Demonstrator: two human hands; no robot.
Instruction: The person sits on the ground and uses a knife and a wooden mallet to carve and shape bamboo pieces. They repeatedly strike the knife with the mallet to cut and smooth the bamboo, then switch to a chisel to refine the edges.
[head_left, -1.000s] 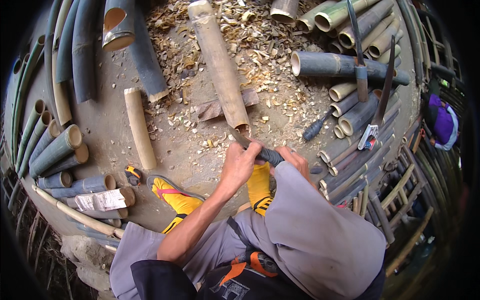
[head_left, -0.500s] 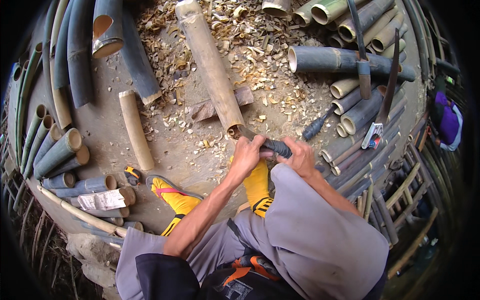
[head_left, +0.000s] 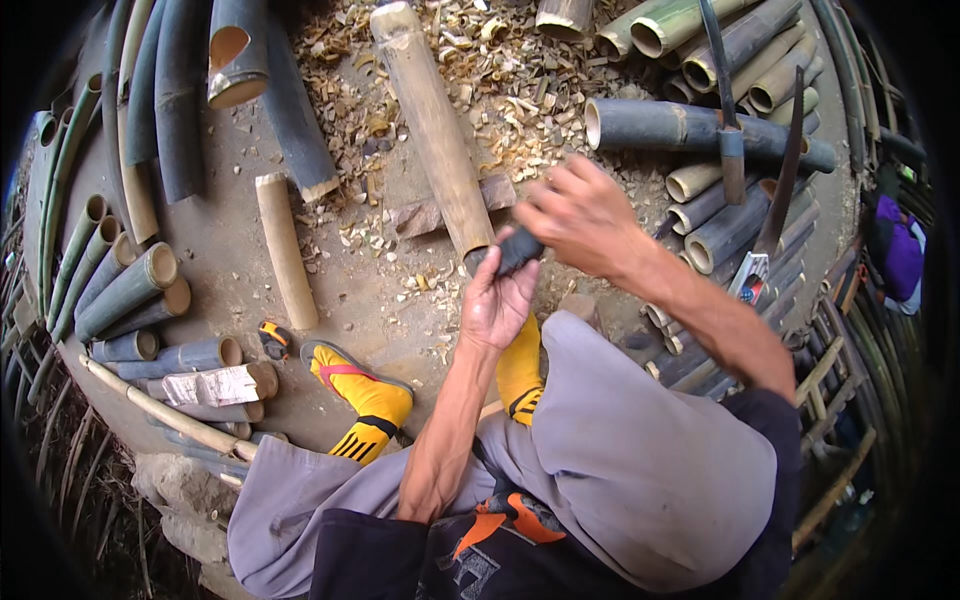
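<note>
A long peeled bamboo tube (head_left: 432,125) slopes toward me, its middle resting across a reddish-brown block (head_left: 420,217). At its near end is a tool with a dark wrapped handle (head_left: 518,250); the tool's working end is hidden at the tube's mouth. My left hand (head_left: 497,308), palm turned up, is closed round this handle from below, thumb on the near side. Just beyond the handle, to the right, my right hand (head_left: 580,215) hovers with bent fingers smeared by motion. Whether it touches the handle is not clear.
Bamboo shavings (head_left: 350,70) cover the far ground. A short peeled bamboo piece (head_left: 286,250) and a tape measure (head_left: 273,340) lie left. Cut bamboo (head_left: 150,290) is stacked left, more (head_left: 660,125) right, with a long-bladed knife (head_left: 732,150) and a saw (head_left: 782,190).
My right hand has left the handle's end and risen away from me. My left hand has turned palm up under the handle. The tool lying on the ground at right is now mostly hidden behind my right arm.
</note>
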